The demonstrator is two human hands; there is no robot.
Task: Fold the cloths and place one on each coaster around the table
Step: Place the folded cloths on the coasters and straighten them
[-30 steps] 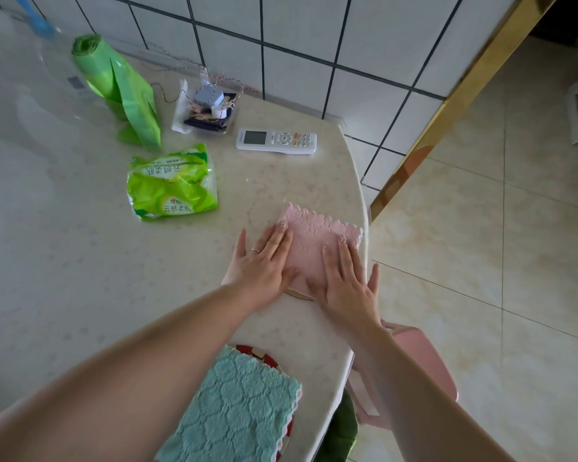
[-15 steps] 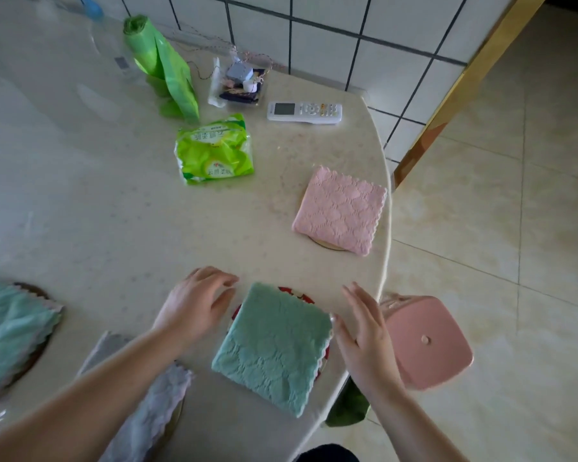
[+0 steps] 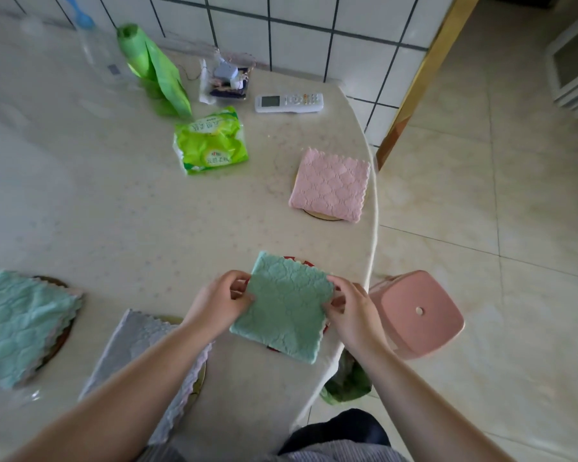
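Observation:
A folded green cloth (image 3: 286, 306) lies over a red coaster (image 3: 294, 260) near the table's front right edge. My left hand (image 3: 219, 300) pinches its left edge and my right hand (image 3: 347, 310) pinches its right edge. Further back, a folded pink cloth (image 3: 331, 183) covers a tan coaster (image 3: 322, 216). A grey cloth (image 3: 141, 358) lies on a coaster (image 3: 199, 381) under my left forearm. At the far left, a stack of green cloths (image 3: 17, 325) sits on a dark coaster (image 3: 62, 338).
On the pale stone table (image 3: 131, 221) lie a green tissue pack (image 3: 211, 141), a white remote (image 3: 289, 102), a green bag roll (image 3: 151, 68) and a tray of small items (image 3: 227, 81). A pink stool (image 3: 417, 313) stands beside the table's right edge.
My hands left the pink cloth, came back to the green cloth and now grip its two side edges. The view swung toward the near table edge.

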